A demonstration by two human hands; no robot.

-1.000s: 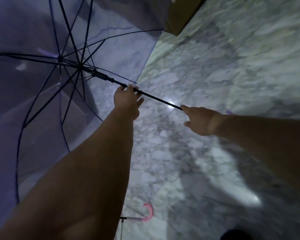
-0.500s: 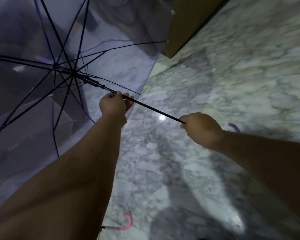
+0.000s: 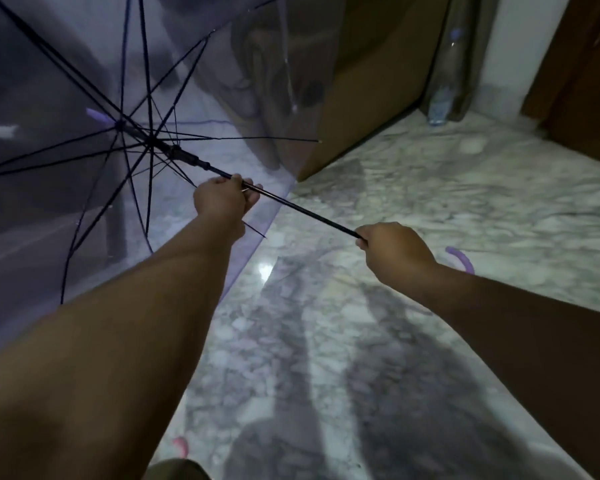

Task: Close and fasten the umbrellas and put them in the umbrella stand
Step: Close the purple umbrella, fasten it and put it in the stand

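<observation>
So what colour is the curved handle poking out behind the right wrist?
Purple, a curved handle seen in the head view, just past the right hand.

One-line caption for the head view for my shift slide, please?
Left hand and right hand grip the black shaft of an open clear umbrella over a marble floor.

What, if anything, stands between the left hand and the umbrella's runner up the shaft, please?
Nothing visible does. The left hand grips the bare shaft just below the runner, with only a short stretch of bare shaft between them. The right hand holds the shaft's lower end, and the canopy is open.
</observation>
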